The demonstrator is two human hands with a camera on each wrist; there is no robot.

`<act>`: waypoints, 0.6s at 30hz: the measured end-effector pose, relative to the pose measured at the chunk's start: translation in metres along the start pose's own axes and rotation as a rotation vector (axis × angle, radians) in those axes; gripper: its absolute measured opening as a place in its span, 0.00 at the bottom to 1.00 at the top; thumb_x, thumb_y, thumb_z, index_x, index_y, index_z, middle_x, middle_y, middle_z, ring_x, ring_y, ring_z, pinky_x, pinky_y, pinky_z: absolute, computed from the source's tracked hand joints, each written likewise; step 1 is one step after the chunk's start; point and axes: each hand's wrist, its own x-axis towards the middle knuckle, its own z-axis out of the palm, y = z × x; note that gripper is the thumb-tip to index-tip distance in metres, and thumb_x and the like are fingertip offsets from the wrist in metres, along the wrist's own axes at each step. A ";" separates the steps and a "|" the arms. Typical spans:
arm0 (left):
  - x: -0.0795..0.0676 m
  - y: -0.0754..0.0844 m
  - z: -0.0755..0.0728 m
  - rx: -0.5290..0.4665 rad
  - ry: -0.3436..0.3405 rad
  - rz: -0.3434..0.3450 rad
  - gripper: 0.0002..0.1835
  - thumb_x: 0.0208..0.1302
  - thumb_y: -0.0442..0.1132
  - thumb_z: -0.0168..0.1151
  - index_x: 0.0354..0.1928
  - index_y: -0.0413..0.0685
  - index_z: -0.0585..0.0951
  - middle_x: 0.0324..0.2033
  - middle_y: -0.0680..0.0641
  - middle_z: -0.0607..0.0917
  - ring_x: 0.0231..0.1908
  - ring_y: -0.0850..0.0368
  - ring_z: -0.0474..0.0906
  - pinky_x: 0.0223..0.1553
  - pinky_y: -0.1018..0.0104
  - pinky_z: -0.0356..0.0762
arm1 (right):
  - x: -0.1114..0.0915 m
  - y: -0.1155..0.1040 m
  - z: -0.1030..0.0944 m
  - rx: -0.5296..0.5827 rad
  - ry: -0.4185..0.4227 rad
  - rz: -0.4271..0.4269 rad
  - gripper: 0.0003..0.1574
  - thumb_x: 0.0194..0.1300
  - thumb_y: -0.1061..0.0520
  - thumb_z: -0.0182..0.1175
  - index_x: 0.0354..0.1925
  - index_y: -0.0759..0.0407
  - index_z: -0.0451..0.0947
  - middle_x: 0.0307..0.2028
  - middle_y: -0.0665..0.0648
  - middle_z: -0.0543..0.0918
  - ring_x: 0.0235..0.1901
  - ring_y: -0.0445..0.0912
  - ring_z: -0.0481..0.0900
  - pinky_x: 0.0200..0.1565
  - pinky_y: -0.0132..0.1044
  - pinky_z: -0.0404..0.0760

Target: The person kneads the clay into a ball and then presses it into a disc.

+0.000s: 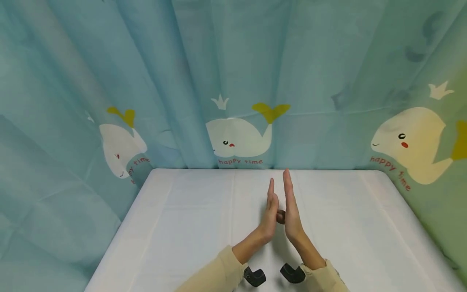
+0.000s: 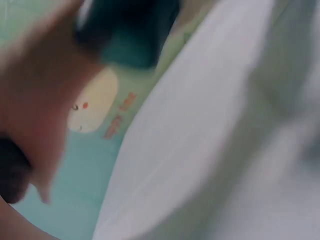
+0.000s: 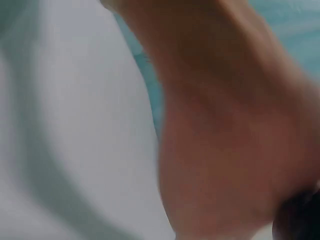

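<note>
A small dark-brown ball-like thing (image 1: 280, 216) sits between two upright palms in the head view. My left hand (image 1: 269, 217) touches it from the left, and my right hand (image 1: 292, 213) from the right. The right hand's fingers are straight and point away over the table. The left hand's fingers also point forward, though some are hidden. In the left wrist view the dark round thing (image 2: 12, 172) shows at the left edge, against a palm. The right wrist view is blurred; the dark thing (image 3: 299, 217) appears at its lower right.
A white-covered table (image 1: 189, 227) lies under the hands. Behind and beside it hangs a blue-green curtain (image 1: 313, 81) printed with whales. Black wrist cameras, one on the left wrist (image 1: 254, 277) and one on the right wrist (image 1: 292, 273), face each other closely.
</note>
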 end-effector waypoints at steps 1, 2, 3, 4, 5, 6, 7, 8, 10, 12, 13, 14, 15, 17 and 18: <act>-0.005 0.000 0.002 -0.007 -0.007 0.002 0.35 0.83 0.60 0.21 0.83 0.54 0.35 0.82 0.47 0.36 0.73 0.53 0.54 0.69 0.55 0.56 | 0.003 0.003 -0.003 0.002 0.014 0.019 0.33 0.84 0.42 0.19 0.83 0.33 0.37 0.82 0.45 0.38 0.80 0.43 0.31 0.75 0.54 0.35; -0.009 0.000 0.003 -0.018 -0.018 0.001 0.35 0.83 0.60 0.21 0.83 0.55 0.35 0.81 0.45 0.43 0.63 0.55 0.63 0.63 0.60 0.61 | 0.005 0.006 -0.006 0.012 0.027 0.034 0.33 0.84 0.41 0.19 0.83 0.32 0.37 0.82 0.44 0.39 0.80 0.43 0.31 0.74 0.58 0.33; -0.013 0.001 0.004 -0.035 -0.033 -0.003 0.35 0.83 0.59 0.22 0.83 0.56 0.34 0.76 0.42 0.56 0.52 0.58 0.67 0.55 0.65 0.63 | 0.008 0.009 -0.009 0.029 0.038 0.051 0.33 0.84 0.40 0.19 0.82 0.31 0.37 0.82 0.44 0.39 0.80 0.43 0.31 0.74 0.59 0.31; -0.016 0.003 0.006 -0.055 -0.052 -0.003 0.35 0.83 0.60 0.22 0.83 0.56 0.34 0.66 0.40 0.67 0.42 0.60 0.66 0.49 0.69 0.63 | 0.009 0.012 -0.013 0.047 0.044 0.070 0.34 0.84 0.38 0.19 0.82 0.30 0.36 0.82 0.44 0.39 0.80 0.43 0.31 0.74 0.60 0.30; -0.018 0.004 0.008 -0.074 -0.069 -0.007 0.35 0.83 0.59 0.22 0.83 0.57 0.34 0.55 0.42 0.71 0.34 0.61 0.62 0.43 0.71 0.61 | 0.011 0.014 -0.016 0.057 0.046 0.078 0.34 0.83 0.37 0.19 0.82 0.31 0.36 0.82 0.44 0.39 0.80 0.43 0.31 0.74 0.60 0.29; -0.020 0.005 0.009 -0.093 -0.081 -0.011 0.35 0.83 0.60 0.21 0.83 0.58 0.33 0.47 0.46 0.69 0.30 0.60 0.56 0.38 0.72 0.57 | 0.011 0.016 -0.018 0.072 0.044 0.083 0.35 0.83 0.36 0.19 0.83 0.33 0.35 0.82 0.45 0.39 0.80 0.44 0.31 0.74 0.59 0.29; -0.021 0.008 0.010 -0.102 -0.085 -0.007 0.34 0.83 0.59 0.21 0.83 0.57 0.33 0.47 0.46 0.69 0.29 0.61 0.55 0.37 0.72 0.57 | 0.012 0.018 -0.019 0.090 0.039 0.089 0.36 0.83 0.35 0.20 0.83 0.34 0.35 0.82 0.46 0.39 0.80 0.44 0.31 0.74 0.59 0.29; -0.022 0.009 0.010 -0.108 -0.082 -0.005 0.34 0.83 0.59 0.21 0.83 0.57 0.33 0.47 0.45 0.69 0.28 0.62 0.55 0.36 0.72 0.56 | 0.012 0.020 -0.019 0.104 0.030 0.097 0.37 0.82 0.34 0.20 0.83 0.34 0.34 0.82 0.47 0.39 0.80 0.43 0.32 0.74 0.55 0.32; -0.021 0.014 0.008 -0.100 -0.047 0.005 0.34 0.83 0.58 0.21 0.83 0.58 0.35 0.68 0.44 0.66 0.34 0.65 0.60 0.38 0.73 0.60 | 0.010 0.023 -0.017 0.120 0.009 0.116 0.37 0.82 0.34 0.20 0.83 0.34 0.34 0.83 0.49 0.39 0.78 0.44 0.46 0.68 0.42 0.58; -0.018 0.018 0.004 -0.069 -0.008 0.026 0.33 0.83 0.57 0.22 0.83 0.60 0.36 0.81 0.50 0.43 0.49 0.64 0.66 0.46 0.71 0.64 | 0.007 0.029 -0.012 0.128 -0.013 0.129 0.37 0.83 0.35 0.19 0.83 0.36 0.35 0.83 0.51 0.39 0.75 0.38 0.50 0.56 0.31 0.66; -0.016 0.020 0.002 -0.055 0.006 0.044 0.33 0.83 0.57 0.22 0.83 0.60 0.36 0.82 0.52 0.37 0.60 0.62 0.64 0.54 0.68 0.65 | 0.004 0.032 -0.009 0.137 -0.022 0.130 0.37 0.83 0.36 0.19 0.83 0.36 0.35 0.83 0.52 0.40 0.73 0.37 0.53 0.45 0.27 0.67; -0.013 0.021 0.000 -0.040 0.014 0.060 0.33 0.83 0.56 0.22 0.83 0.59 0.36 0.82 0.53 0.37 0.69 0.60 0.58 0.62 0.64 0.63 | 0.001 0.034 -0.005 0.138 -0.027 0.125 0.36 0.83 0.37 0.18 0.84 0.38 0.35 0.83 0.54 0.40 0.69 0.37 0.56 0.36 0.25 0.64; -0.010 0.023 -0.002 -0.027 0.022 0.077 0.33 0.83 0.56 0.22 0.83 0.59 0.36 0.82 0.53 0.37 0.75 0.58 0.50 0.70 0.59 0.56 | -0.002 0.036 -0.001 0.133 -0.033 0.113 0.36 0.84 0.38 0.17 0.84 0.40 0.35 0.83 0.55 0.39 0.69 0.37 0.57 0.35 0.24 0.65; -0.002 0.025 -0.007 0.020 0.042 0.115 0.33 0.84 0.56 0.22 0.83 0.54 0.37 0.82 0.51 0.38 0.80 0.52 0.38 0.76 0.48 0.43 | -0.008 0.038 0.007 0.135 -0.040 0.079 0.36 0.84 0.41 0.16 0.84 0.43 0.34 0.82 0.56 0.39 0.75 0.35 0.48 0.56 0.21 0.64; 0.002 0.024 -0.009 0.059 0.058 0.121 0.34 0.84 0.56 0.22 0.83 0.53 0.38 0.82 0.50 0.39 0.80 0.53 0.34 0.77 0.45 0.35 | -0.011 0.038 0.011 0.136 -0.035 0.067 0.36 0.84 0.42 0.16 0.84 0.43 0.33 0.83 0.54 0.39 0.76 0.37 0.47 0.59 0.22 0.63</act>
